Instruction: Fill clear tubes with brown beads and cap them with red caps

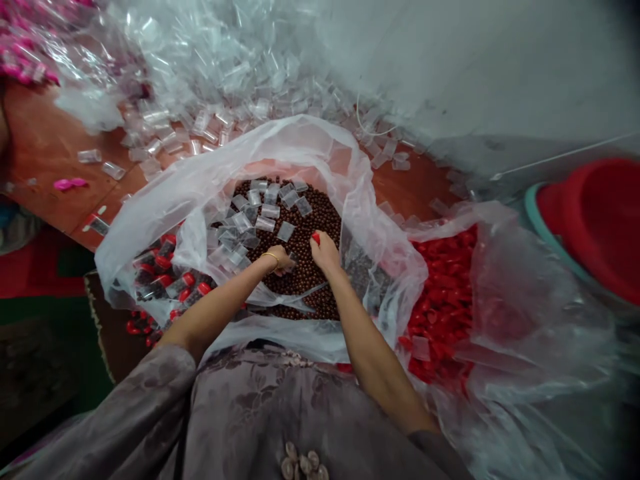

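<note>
A white plastic bag [310, 137] lies spread open before me, holding many small brown beads [313, 267]. Several clear plastic cylinders [271, 211] rest on the beads, mostly at the left and back. Just over the beads, my left hand [280, 260] is closed on a clear cylinder [293, 257], mostly hidden by the fingers. Close by on the right, my right hand [325, 252] pinches a red cap [315, 237] whose tip shows above the thumb. The two hands are slightly apart.
Red caps [445, 287] fill a clear bag at the right. Red-capped containers [186, 283] lie at the left. A large heap of clear cylinders [220, 73] covers the back of the orange surface [45, 147]. Pink pieces [70, 183] lie far left; a red tub [600, 220] stands far right.
</note>
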### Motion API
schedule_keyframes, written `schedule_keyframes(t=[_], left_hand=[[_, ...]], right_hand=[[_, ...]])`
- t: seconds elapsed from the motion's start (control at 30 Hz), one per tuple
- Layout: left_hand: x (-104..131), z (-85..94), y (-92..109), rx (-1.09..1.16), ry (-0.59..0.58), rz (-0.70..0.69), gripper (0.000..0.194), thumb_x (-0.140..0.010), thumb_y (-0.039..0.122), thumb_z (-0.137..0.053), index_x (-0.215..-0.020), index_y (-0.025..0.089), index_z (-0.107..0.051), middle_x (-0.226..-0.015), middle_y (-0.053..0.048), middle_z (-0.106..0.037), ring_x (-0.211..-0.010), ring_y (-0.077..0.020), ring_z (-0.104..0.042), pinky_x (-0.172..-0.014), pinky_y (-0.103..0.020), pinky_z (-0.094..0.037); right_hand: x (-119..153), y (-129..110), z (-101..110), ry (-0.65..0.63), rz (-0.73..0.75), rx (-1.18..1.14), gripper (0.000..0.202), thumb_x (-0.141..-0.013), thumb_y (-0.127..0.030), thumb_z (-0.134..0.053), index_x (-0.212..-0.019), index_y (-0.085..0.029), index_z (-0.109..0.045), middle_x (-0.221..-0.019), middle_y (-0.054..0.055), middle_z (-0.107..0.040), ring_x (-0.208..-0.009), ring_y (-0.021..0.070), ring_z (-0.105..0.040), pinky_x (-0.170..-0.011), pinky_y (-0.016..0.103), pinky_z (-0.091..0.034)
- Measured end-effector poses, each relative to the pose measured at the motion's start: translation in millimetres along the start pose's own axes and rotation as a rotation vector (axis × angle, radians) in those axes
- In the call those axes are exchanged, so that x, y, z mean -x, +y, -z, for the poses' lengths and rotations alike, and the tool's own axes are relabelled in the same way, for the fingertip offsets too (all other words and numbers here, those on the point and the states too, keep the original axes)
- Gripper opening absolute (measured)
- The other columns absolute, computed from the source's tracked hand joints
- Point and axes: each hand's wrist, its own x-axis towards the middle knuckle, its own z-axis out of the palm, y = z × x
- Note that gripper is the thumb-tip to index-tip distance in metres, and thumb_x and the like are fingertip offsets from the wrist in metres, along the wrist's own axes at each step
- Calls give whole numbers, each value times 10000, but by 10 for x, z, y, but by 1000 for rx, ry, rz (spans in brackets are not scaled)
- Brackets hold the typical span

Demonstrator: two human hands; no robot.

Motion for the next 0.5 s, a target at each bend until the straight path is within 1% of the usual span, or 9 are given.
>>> schedule_keyframes(t=[0.07, 0.13, 0.23, 0.3, 0.37, 0.43, 0.5], left_hand=[[-33, -33, 49, 31, -4, 5, 165, -696, 202, -617, -581, 101, -553, -448, -5, -542, -417, -112, -537, -503, -284, -512], [-41, -93, 46, 68, 22, -30, 153, -708, 231, -616, -652, 92, -587, -486, -6, -566, -439, -102, -547, -520, -252, -511], [-2, -193, -41, 120, 102, -131, 206, -721, 247, -607, -864, 100, -624, -667, -18, -650, -580, -103, -601, -604, -220, -509], [58, -227, -124, 170, 178, -298, 277, -707, 227, -618, -965, 126, -621, -826, -19, -678, -729, -115, -619, -709, -224, -499], [138, -221, -195, 209, 232, -532, 288, -690, 216, -630, -967, 138, -636, -912, -25, -679, -838, -136, -612, -806, -249, -472], [224, -187, -230, 209, 259, -742, 259, -684, 226, -635, -926, 136, -655, -930, -40, -679, -888, -157, -601, -866, -282, -442], [307, -144, -222, 197, 245, -859, 249, -683, 244, -640, -909, 141, -661, -944, -49, -673, -920, -164, -587, -899, -295, -416]], right_hand=[[50, -51, -76, -42, 43, -25, 313, -816, -254, -402, -1062, -126, -547, -1108, 155, -583, -1055, 255, -500, -951, 437, -342], [138, -100, -92, -92, 73, -77, 276, -818, -279, -414, -1022, -169, -564, -1054, 120, -614, -1019, 240, -521, -935, 422, -358], [292, -163, 14, -163, 68, -293, 245, -825, -325, -412, -959, -206, -578, -972, 70, -641, -932, 200, -559, -872, 366, -414], [405, -198, 144, -158, 82, -507, 253, -833, -354, -404, -935, -206, -582, -983, 51, -641, -929, 174, -569, -873, 339, -422], [532, -224, 281, -92, 89, -673, 268, -839, -379, -406, -930, -202, -586, -1014, 42, -637, -966, 158, -562, -907, 325, -407], [671, -236, 389, 20, 49, -729, 276, -834, -404, -427, -935, -200, -583, -1009, 40, -637, -969, 154, -559, -914, 322, -401], [810, -233, 453, 94, -30, -720, 300, -823, -435, -441, -955, -196, -566, -903, 30, -644, -846, 143, -581, -829, 308, -445]])
